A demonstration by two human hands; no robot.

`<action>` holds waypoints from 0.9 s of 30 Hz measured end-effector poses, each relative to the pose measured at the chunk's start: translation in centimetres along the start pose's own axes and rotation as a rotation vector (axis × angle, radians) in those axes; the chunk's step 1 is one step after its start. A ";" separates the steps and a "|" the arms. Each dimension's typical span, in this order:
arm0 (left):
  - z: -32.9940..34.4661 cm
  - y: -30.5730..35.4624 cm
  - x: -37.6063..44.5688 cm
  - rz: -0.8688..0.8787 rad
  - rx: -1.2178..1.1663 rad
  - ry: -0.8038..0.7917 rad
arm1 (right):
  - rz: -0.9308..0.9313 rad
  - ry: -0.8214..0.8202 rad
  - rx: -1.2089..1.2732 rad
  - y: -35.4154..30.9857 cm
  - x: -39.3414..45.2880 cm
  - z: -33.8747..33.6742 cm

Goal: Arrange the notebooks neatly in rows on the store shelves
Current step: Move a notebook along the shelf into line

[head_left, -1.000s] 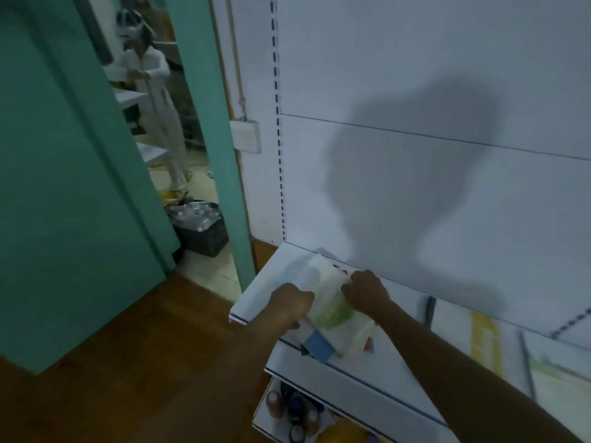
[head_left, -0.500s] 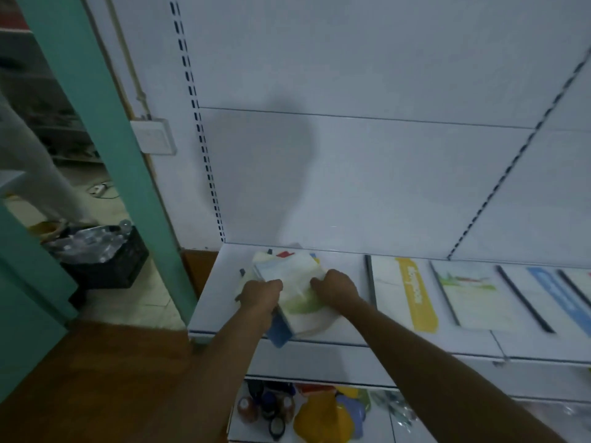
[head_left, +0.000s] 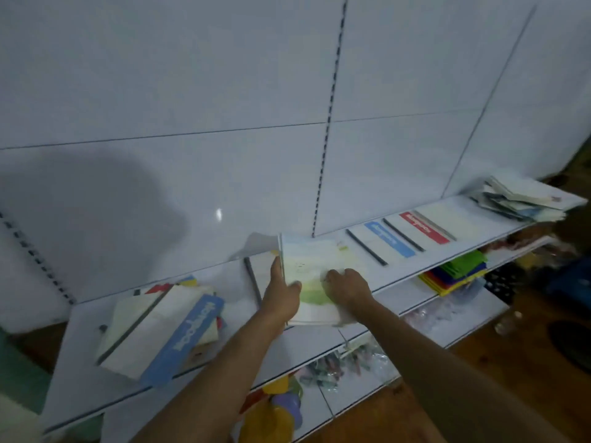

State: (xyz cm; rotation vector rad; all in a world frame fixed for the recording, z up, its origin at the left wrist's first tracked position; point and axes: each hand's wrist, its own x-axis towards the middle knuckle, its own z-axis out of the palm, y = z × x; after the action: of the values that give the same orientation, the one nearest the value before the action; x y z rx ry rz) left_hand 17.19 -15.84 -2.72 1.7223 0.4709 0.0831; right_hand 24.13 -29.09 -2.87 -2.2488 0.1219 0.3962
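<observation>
Gripping the green notebook [head_left: 307, 276] on the shelf [head_left: 83, 340], left hand [head_left: 281, 298] and right hand [head_left: 347, 287] curl fingers round it.

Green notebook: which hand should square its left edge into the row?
Left. The left hand already grips the green notebook along that edge; the right hand rests on its cover.

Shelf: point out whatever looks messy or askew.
Two untidy spots: the loose stack at the shelf's left end is fanned and skewed, and the heap at the far right is jumbled, unlike the flat notebooks between.
</observation>
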 end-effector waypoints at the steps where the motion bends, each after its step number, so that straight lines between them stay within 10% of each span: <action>1: 2.4 0.6 0.0 0.007 0.002 -0.046 | 0.003 0.030 -0.023 1.7 0.3 -2.0; 15: 26.4 5.4 2.1 0.067 0.013 -0.244 | 0.042 0.298 0.228 15.7 6.2 -20.4; 27: 21.6 3.6 9.9 -0.055 0.181 0.035 | -0.166 0.053 0.122 10.6 15.0 -16.0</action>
State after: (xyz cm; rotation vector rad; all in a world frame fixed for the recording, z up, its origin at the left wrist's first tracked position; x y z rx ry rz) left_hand 33.96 -32.82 -5.87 1.8864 0.5653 0.0320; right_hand 39.89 -47.50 -5.71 -2.1309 -0.0130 0.2337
